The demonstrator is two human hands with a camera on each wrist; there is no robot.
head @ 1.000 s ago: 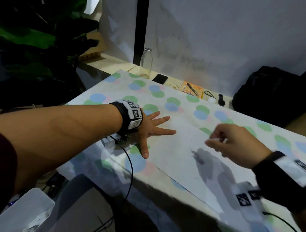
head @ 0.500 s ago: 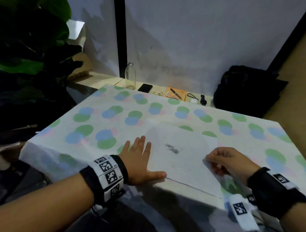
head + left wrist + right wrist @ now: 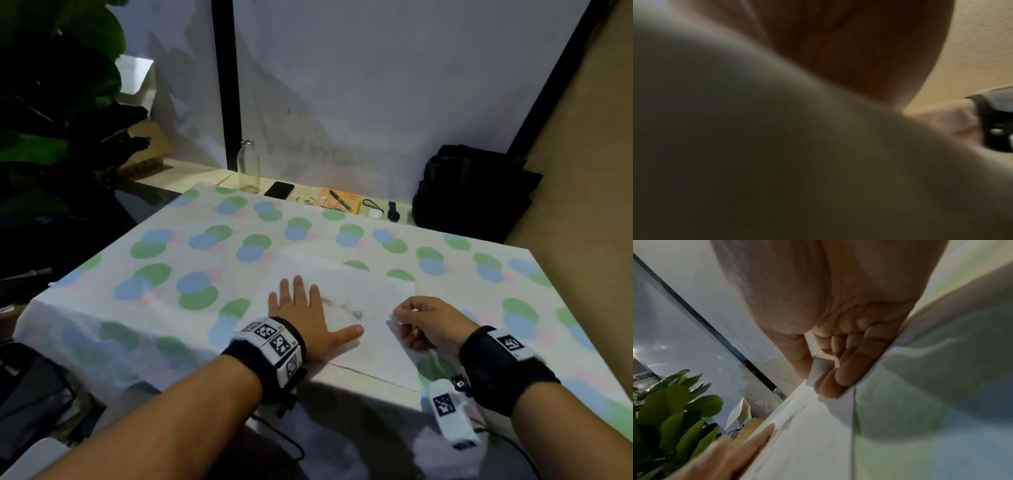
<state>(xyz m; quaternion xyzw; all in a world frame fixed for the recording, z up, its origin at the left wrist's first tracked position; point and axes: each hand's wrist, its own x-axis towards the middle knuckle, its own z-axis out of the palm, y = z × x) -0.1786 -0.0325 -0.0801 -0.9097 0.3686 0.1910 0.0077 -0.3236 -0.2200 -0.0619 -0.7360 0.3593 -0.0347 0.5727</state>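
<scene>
A: Eyes on the grey smudge (image 3: 356,313) on the sheet of paper (image 3: 373,353), lower centre of the head view. It lies left of the right hand (image 3: 428,323), with a strip of bare paper between them.

B: Which way does the streak run?

A: On a slant, upper left down to lower right. Its faint upper end sits right by the fingers of the left hand (image 3: 301,318), and the darkest blot is just above that thumb tip.

B: So which hand is nearer?

A: The left, by a whisker, but it isn't the working one. It lies flat, fingers straight and spread, palm down on the paper's left part, pinning the sheet to the cloth-covered bench (image 3: 191,274). It grips nothing.

B: And the right?

A: Curled, pinching a small white eraser (image 3: 821,369) between thumb and fingertips. The right wrist view shows the block poking out beside the thumb, its lower end at the paper or just above it. I can't tell whether it touches.

B: Your call?

A: My read is that the eraser must travel leftward in the frame, toward the left thumb, then rub along that slant. Strokes away from the pinning hand should keep the sheet taut. Strokes toward it could buckle the paper.
</scene>
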